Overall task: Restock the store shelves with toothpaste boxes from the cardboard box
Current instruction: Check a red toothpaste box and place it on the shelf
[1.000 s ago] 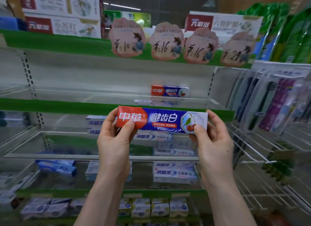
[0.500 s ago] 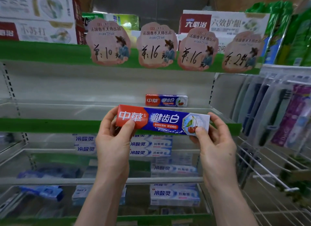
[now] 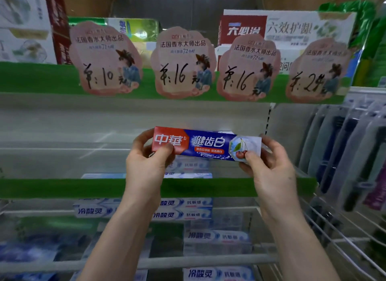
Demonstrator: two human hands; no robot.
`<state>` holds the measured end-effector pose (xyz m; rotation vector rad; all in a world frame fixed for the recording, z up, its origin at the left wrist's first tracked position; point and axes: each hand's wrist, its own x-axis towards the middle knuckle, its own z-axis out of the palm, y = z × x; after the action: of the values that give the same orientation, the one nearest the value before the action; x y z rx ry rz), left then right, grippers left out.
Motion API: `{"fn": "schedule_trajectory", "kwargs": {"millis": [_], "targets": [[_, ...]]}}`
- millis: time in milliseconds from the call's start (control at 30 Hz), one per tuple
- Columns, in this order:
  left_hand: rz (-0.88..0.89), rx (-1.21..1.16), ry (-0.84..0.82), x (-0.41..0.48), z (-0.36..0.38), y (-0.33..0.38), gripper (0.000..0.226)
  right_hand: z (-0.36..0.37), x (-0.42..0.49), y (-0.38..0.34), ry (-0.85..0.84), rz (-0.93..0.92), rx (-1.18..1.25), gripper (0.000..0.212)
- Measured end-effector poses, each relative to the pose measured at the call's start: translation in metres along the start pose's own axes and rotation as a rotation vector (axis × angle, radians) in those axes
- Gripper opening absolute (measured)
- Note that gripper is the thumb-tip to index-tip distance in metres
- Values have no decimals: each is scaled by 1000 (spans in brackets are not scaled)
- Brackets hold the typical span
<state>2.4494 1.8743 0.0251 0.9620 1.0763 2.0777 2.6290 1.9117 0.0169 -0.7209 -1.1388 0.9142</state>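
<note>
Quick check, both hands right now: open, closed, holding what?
Left hand: holding the red end of the toothpaste box.
Right hand: holding the same box's white end.

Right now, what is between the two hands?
The red and blue toothpaste box spans it, left hand and right hand gripping its ends, in the head view.

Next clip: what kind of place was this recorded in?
Most likely a shop's toothpaste aisle: handwritten price tags on a green-edged shelf, stacked toothpaste boxes below, and packaged toothbrushes hanging to the right.
</note>
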Motion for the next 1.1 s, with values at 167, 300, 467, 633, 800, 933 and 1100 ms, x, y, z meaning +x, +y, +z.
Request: {"fn": "schedule_trajectory", "kwargs": {"millis": [167,300,467,633,800,933,1100], "targets": [[2,233,-62,34,17,6,45,-12,61,-6,-167,55,-111,48],[12,520,-176,69,32,10,55,-21,113,-6,-335,101,-321,54],[21,878,-299,106,50,-1,58,-25,160,6,-482,57,-542,45],[-33,1138,-420,135,47,-14,37,-16,185,20,-655,-36,-872,46],[-69,1241,-514,148,41,-29,36,-9,191,40,-728,11,-958,37],[-85,1308,-525,156,41,-38,32,-6,193,47,-731,-44,-1102,42],[-57,1401,-486,164,44,-41,39,-1,190,50,-708,-89,-1161,44]]}}
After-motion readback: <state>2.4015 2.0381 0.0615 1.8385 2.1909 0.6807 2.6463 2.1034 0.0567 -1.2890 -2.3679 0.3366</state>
